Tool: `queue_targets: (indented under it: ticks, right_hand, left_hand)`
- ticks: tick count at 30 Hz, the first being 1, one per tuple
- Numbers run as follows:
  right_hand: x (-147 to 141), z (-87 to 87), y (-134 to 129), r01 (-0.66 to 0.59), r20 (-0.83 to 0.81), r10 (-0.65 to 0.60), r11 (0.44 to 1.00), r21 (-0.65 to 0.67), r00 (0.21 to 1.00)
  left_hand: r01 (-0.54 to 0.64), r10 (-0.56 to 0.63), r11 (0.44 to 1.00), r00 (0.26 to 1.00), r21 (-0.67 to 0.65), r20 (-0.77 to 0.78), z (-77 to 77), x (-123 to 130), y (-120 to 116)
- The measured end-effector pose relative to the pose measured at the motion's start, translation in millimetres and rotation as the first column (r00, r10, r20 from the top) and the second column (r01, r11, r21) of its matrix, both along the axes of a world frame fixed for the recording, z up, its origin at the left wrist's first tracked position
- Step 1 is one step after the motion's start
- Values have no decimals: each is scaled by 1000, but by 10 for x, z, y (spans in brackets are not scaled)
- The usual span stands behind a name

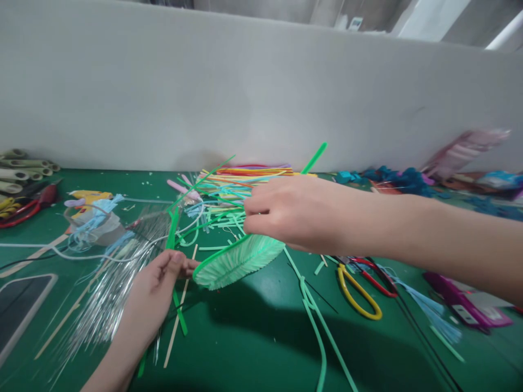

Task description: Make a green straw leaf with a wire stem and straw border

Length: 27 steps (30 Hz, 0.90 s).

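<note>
A light green leaf shape (241,264) with a ribbed surface and a bright green rim hangs above the table between my hands. My right hand (281,212) is closed over its upper right end, and a bright green stem (314,158) sticks out behind that hand. At the leaf's left tip, the fingers of my left hand (161,283) are pressed together, touching or nearly touching the rim. Bright green strips (174,228) run up and down beside my left fingers; whether they are held is unclear.
On the green table (253,354) lie silvery strands (102,305), a phone (24,305), a yellow glue gun (90,198), coloured strips (253,171), yellow-handled pliers (359,294), long pale green stems (318,326) and a purple object (466,305). A white wall (245,81) stands behind.
</note>
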State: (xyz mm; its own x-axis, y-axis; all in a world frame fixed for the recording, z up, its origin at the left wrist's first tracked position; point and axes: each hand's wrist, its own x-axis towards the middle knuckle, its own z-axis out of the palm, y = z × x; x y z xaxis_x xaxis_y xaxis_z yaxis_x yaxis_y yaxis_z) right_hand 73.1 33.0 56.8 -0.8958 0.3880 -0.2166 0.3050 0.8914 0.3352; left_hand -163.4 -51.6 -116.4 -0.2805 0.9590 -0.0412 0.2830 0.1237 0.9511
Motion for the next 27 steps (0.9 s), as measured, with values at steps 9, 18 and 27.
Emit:
queue_targets:
  ticks: [9, 18, 27]
  right_hand:
    - [13, -4, -8, -19, -15, 19, 1000, -14, 1000]
    - [-4, 44, -56, 2, 41, -2, 1000, -11, 999]
    - [10, 46, -56, -8, 9, 8, 1000, -23, 1000]
  left_hand:
    - [-39, -7, 995, 878, -87, -479, -2, -119, 37]
    - [87, -97, 995, 946, -44, -308, -157, -199, 110]
    - [165, -162, 986, 961, -5, -225, 50, -74, 25]
